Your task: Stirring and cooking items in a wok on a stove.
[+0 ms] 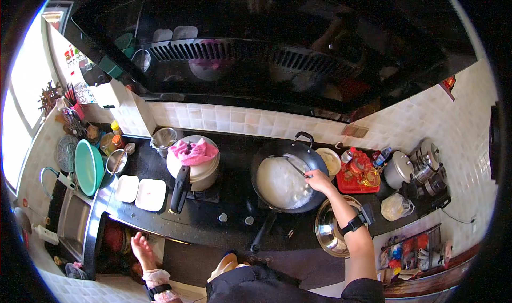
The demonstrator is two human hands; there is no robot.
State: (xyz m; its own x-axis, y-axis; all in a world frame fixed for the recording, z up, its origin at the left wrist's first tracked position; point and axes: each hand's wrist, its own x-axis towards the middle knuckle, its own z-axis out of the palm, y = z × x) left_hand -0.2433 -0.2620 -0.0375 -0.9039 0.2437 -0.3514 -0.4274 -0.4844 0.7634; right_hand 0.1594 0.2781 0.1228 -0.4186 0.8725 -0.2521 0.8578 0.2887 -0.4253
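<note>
My right hand is closed on the handle of a metal utensil, whose far end dips into a white, foamy liquid. The liquid fills much of a dark wok on the stove. The wok's long black handle points towards me. At the lower left, my left hand hangs in front of the counter edge, fingers apart and holding nothing. Left of the wok stands a pressure cooker with a black handle and a pink cloth on its lid.
Two white dishes lie left of the cooker, near a green basin and the sink. Under my right forearm sits a shiny metal bowl. A red tray and lidded pots stand farther right. The black range hood overhangs the stove.
</note>
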